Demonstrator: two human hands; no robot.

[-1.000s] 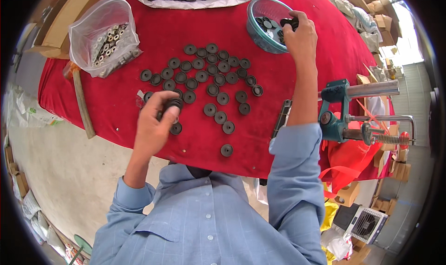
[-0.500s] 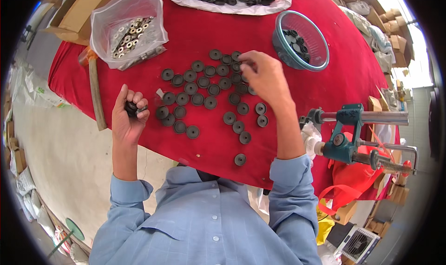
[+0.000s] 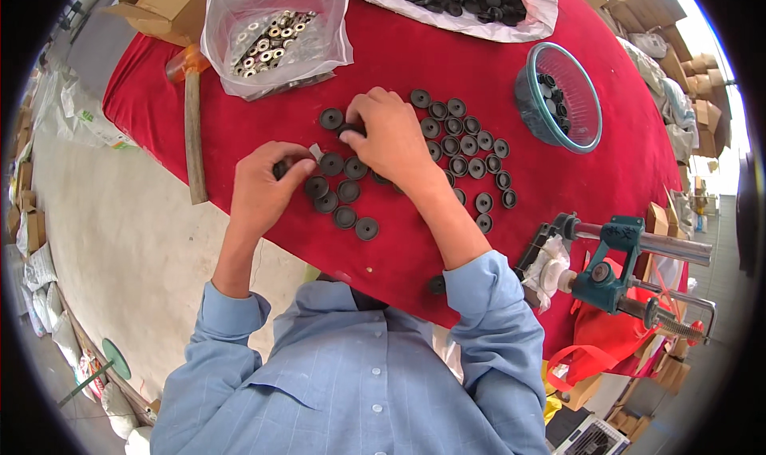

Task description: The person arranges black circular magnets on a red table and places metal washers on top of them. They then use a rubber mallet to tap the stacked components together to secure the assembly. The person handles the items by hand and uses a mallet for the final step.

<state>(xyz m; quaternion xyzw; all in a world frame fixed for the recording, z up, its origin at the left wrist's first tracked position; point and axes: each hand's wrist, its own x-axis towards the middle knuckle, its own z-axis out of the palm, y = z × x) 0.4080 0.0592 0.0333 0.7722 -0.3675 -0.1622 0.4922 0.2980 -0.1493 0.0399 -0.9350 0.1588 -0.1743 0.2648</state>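
Observation:
My left hand (image 3: 263,185) is closed round small black pieces (image 3: 280,169), mostly hidden by its fingers. To its right, my right hand (image 3: 391,138) pinches a black round cap (image 3: 349,129) above the red cloth. Several similar shallow caps, with rims and a dot in the middle, lie about both hands. One flat cap (image 3: 331,119) sits just beyond the pinched one, and another (image 3: 330,164) lies beside my left fingertips. More caps (image 3: 476,168) spread to the right of my right wrist, which covers part of the group.
A clear bag of metal rings (image 3: 275,44) stands at the far left beside a hammer (image 3: 194,128). Black parts fill a white sack (image 3: 455,0) at the back and partly fill a teal-rimmed basket (image 3: 586,140). A green hand press (image 3: 610,267) stands at the right.
My right hand has come left from the far side of the caps and now pinches one. My left hand has moved right, toward it, still closed on black pieces. The view has shifted.

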